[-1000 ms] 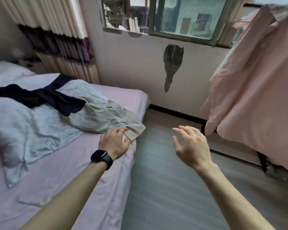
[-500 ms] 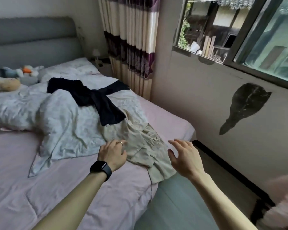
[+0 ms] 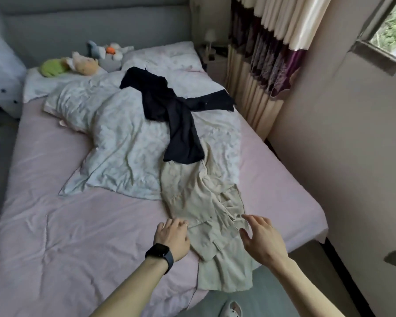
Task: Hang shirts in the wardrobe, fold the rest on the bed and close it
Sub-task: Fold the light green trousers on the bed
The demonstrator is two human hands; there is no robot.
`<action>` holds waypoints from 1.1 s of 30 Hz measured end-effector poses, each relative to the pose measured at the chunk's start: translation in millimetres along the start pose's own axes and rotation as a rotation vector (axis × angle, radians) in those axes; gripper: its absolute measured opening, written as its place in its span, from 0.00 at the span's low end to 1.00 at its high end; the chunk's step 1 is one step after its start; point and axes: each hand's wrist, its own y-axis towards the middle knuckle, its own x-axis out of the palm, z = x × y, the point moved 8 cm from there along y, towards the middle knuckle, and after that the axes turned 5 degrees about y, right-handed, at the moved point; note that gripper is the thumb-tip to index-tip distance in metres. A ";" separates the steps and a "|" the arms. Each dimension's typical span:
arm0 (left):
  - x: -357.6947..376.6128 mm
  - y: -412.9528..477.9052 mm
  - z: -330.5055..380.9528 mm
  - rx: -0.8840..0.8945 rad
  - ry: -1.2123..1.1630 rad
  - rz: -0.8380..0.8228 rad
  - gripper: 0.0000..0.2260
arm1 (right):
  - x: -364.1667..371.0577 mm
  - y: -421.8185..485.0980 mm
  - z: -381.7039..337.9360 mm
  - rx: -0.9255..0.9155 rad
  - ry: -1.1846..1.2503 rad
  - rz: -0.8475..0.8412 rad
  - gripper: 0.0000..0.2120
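Since the earlier frames the view is swung from the window wall onto the bed [image 3: 66, 225], and the right hand [image 3: 263, 239] is brought from over the floor [image 3: 274, 291] to above the beige garment [image 3: 199, 193].

Bed: pink sheet, seen from the foot edge. The far half is covered by a crumpled pale quilt [image 3: 124, 138]. A black garment [image 3: 169, 110] is draped across the quilt, its lower end laid on the beige garment's far end. The beige garment is stretched toward the foot edge near the right corner, its hem hung over that edge above the floor.

Left hand [image 3: 172, 239], watch [image 3: 159, 252] on the wrist, is set at the garment's near left border. Its fingertips are bent down and hidden, so a grip cannot be told. The right hand is held with fingers spread and holds nothing, just over the cloth; contact is not confirmed.

Risks, as judged: if the beige garment is pulled toward the foot edge, the black garment and a quilt corner are likely dragged along. With the hem overhanging, the whole piece could be slid to the floor.

Room: bare sheet is offered along the left half of the foot edge for folding. The right edge is hemmed in by wall [image 3: 341, 145] and curtain [image 3: 268, 65], with only a narrow strip of floor between.
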 end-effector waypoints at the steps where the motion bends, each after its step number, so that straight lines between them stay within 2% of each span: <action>1: 12.4 7.6 8.0 -0.013 0.010 -0.030 0.21 | 10.6 16.2 9.3 -0.013 -0.003 -0.046 0.24; 9: 153.4 47.3 53.3 -0.053 0.014 -0.279 0.23 | 147.3 77.7 74.5 0.070 0.023 -0.373 0.29; 12: 209.2 61.1 60.7 -0.040 0.025 -0.288 0.35 | 199.4 92.2 92.8 0.147 0.207 -0.380 0.35; 15: 248.1 81.4 63.2 0.022 0.083 -0.219 0.47 | 240.0 112.9 110.1 0.254 0.367 -0.326 0.39; 17: 259.6 96.5 63.5 0.069 0.140 -0.164 0.48 | 257.7 123.2 118.8 0.296 0.399 -0.296 0.29; 19: 254.9 108.9 61.6 0.118 0.163 -0.045 0.35 | 261.4 128.5 120.4 0.297 0.419 -0.236 0.12; 21: 240.8 112.2 60.1 0.197 0.193 0.096 0.17 | 250.8 127.0 118.8 0.280 0.462 -0.141 0.15; 22: 230.1 109.5 55.9 0.212 0.143 0.106 0.12 | 239.3 121.9 116.0 0.292 0.505 -0.109 0.16; 25: 177.8 89.4 34.5 0.105 -0.178 0.082 0.11 | 194.7 100.7 100.9 0.331 0.646 -0.069 0.14; 28: 90.6 67.0 -2.3 -0.167 -0.609 0.220 0.11 | 141.3 84.1 71.5 0.410 0.963 -0.066 0.11; 31: -19.1 43.8 -20.4 -0.168 -0.783 0.346 0.14 | 77.1 61.6 34.8 0.403 1.264 -0.035 0.08; 33: -79.1 36.5 -20.7 -0.089 -0.860 0.377 0.13 | 46.1 46.6 17.1 0.360 1.271 -0.041 0.09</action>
